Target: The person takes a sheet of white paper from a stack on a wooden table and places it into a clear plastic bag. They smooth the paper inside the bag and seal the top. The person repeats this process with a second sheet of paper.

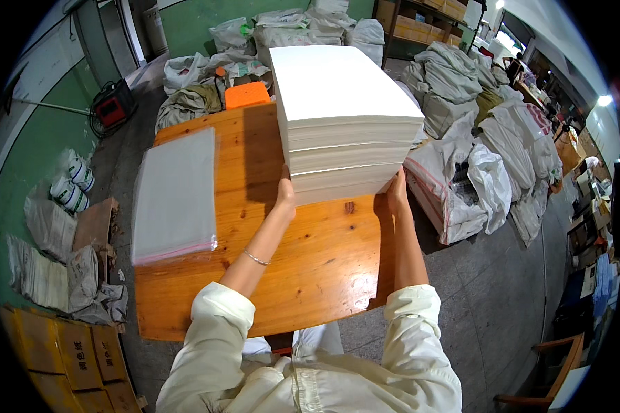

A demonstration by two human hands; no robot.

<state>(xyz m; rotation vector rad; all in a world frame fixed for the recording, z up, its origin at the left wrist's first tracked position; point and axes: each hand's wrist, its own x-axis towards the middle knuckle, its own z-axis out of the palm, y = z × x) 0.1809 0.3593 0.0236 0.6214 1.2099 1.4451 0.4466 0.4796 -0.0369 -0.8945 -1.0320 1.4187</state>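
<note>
A tall stack of white paper (pixel 351 148) rises at the far right part of the wooden table (pixel 303 268), with its near face toward me. Thin gaps divide its edges into several layers. My left hand (pixel 286 193) presses against the stack's lower left side, and my right hand (pixel 396 193) grips the lower right side. The fingers of both are partly hidden behind the stack. Whether its underside rests fully on the wood cannot be made out. To the left lies a flat pile of clear plastic bags (pixel 176 193) with a pink strip along the near edge.
An orange stool-like object (pixel 248 95) stands behind the table. Bulging sacks (pixel 448 179) crowd the right and back. Cardboard boxes (pixel 76 354) are stacked at lower left, and a wooden chair (pixel 554 375) stands at lower right. A black-and-red machine (pixel 114 107) sits by the left wall.
</note>
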